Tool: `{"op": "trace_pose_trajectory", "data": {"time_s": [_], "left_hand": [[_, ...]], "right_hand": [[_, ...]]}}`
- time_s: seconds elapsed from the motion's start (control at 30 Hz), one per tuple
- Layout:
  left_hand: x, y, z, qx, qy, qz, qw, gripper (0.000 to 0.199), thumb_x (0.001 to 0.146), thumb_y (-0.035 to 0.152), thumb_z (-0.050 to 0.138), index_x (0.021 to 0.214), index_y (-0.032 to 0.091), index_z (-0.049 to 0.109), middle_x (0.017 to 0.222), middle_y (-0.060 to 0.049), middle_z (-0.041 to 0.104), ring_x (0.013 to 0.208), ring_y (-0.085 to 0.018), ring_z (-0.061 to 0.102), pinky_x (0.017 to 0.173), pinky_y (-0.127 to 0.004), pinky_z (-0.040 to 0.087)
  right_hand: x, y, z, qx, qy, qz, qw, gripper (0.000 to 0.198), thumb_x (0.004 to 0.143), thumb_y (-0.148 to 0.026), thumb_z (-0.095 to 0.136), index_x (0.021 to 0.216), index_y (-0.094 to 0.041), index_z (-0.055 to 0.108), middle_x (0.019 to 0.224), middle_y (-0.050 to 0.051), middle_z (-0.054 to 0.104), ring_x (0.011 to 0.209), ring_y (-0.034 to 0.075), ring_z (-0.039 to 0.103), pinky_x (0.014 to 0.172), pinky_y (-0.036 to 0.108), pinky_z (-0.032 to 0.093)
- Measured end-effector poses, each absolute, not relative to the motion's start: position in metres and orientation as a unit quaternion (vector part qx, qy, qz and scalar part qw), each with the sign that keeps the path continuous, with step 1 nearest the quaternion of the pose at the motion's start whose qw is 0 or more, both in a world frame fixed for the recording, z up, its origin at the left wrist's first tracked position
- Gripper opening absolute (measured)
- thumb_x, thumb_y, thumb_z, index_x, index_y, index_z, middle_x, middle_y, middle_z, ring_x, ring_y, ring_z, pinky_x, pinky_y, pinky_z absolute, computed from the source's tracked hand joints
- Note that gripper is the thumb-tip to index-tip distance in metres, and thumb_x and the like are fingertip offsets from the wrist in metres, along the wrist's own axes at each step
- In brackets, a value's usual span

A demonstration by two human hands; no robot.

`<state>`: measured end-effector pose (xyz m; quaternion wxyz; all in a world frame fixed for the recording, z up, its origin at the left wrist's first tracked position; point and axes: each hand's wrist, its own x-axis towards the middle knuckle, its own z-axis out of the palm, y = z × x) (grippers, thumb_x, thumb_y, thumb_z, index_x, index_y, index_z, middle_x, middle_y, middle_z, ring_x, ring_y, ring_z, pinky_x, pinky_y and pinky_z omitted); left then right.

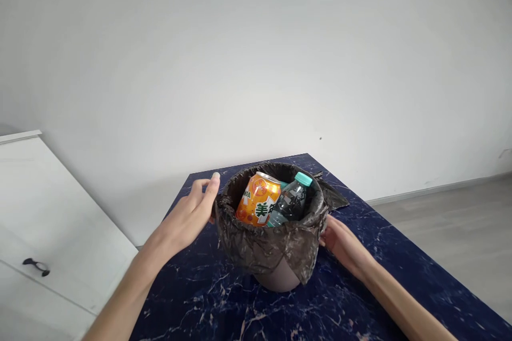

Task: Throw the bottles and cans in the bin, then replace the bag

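A small grey trash bin [280, 277] stands upright on the table, lined with a black garbage bag [264, 248] folded down over its rim. Inside lie an orange soda can [258, 197], tilted, and a clear plastic bottle [292, 200] with a turquoise cap. My left hand [194, 208] is at the bin's left rim, thumb raised and apart from the bag, other fingers partly hidden behind it. On the right side, my right hand [344, 242] has its fingers curled at the bag's overhanging edge; its thumb is hidden.
The bin rests on a dark blue marble-patterned table [224, 298] that reaches toward a white wall [256, 64]. A loose flap of the bag spreads on the table behind the bin at right. A white cabinet [60, 213] with a black handle stands at left. Grey floor [448, 224] shows at right.
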<state>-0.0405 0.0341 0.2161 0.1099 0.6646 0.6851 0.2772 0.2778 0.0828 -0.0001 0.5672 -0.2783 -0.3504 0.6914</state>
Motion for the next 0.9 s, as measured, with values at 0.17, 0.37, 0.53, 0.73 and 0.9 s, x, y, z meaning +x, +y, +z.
{"op": "trace_pose_trajectory", "data": {"time_s": [0.17,0.37,0.53,0.73,0.9], "left_hand": [[-0.044,0.034,0.216,0.637,0.672,0.324,0.193,0.061,0.094,0.076,0.055,0.139,0.036,0.063,0.138,-0.010,0.073,0.121,-0.037,0.070,0.077,-0.039,0.056],[-0.027,0.033,0.224,0.642,0.633,0.351,0.253,0.067,0.090,0.068,0.066,0.141,0.027,0.055,0.104,-0.008,0.079,0.090,-0.027,0.071,0.071,-0.034,0.051],[-0.022,0.030,0.229,0.635,0.586,0.436,0.252,0.054,0.089,0.058,0.070,0.130,0.024,0.064,0.079,-0.002,0.071,0.059,-0.018,0.056,0.057,-0.029,0.042],[-0.009,0.029,0.240,0.592,0.502,0.567,0.277,0.045,0.088,0.048,0.075,0.124,0.024,0.062,0.071,0.004,0.061,0.058,-0.013,0.053,0.052,-0.023,0.040],[0.000,0.029,0.250,0.564,0.412,0.673,0.243,0.030,0.089,0.036,0.077,0.111,0.024,0.061,0.064,0.008,0.053,0.054,-0.011,0.045,0.050,-0.023,0.034]], "right_hand": [[0.289,0.080,0.049,-0.247,-0.346,0.706,0.566,0.038,0.092,-0.059,0.075,0.109,-0.025,0.075,0.075,0.001,0.068,0.061,0.015,0.058,0.046,0.023,0.039],[0.294,0.069,0.115,-0.273,-0.408,0.653,0.576,0.055,0.087,-0.055,0.082,0.131,-0.025,0.069,0.070,-0.003,0.064,0.054,0.011,0.049,0.044,0.022,0.037],[0.291,0.063,0.144,-0.358,-0.426,0.578,0.597,0.068,0.074,-0.047,0.095,0.132,-0.023,0.070,0.063,-0.007,0.057,0.052,0.009,0.043,0.047,0.021,0.036],[0.294,0.067,0.165,-0.357,-0.406,0.499,0.677,0.054,0.074,-0.048,0.092,0.119,-0.024,0.074,0.065,-0.005,0.057,0.053,0.009,0.041,0.047,0.024,0.033],[0.302,0.067,0.188,-0.346,-0.440,0.396,0.728,0.036,0.083,-0.045,0.086,0.111,-0.026,0.074,0.074,-0.002,0.062,0.059,0.011,0.047,0.049,0.028,0.032]]}}
